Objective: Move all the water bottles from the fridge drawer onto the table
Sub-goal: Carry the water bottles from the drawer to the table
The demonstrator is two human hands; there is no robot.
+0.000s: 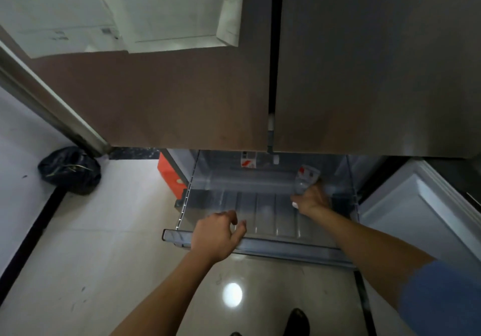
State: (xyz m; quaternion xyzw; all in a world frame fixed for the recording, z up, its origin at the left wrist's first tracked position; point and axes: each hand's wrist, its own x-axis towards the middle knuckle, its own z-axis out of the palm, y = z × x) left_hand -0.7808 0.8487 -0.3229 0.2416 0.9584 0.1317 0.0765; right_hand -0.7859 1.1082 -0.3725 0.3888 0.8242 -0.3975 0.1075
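Water bottle [307,179] lies at 2 o'clock in the open fridge drawer [260,205], gripped by the right hand [312,200]. Left hand [218,234] is at the front rim, fingers bent (grip unclear). Glossy tiled floor [104,257]; black bag [70,170] at 9 o'clock. The bottle is blurred and its label unreadable.

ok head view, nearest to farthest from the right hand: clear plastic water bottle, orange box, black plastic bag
1. Clear plastic water bottle, gripped by the right hand.
2. Orange box, left of the drawer.
3. Black plastic bag, far left floor.
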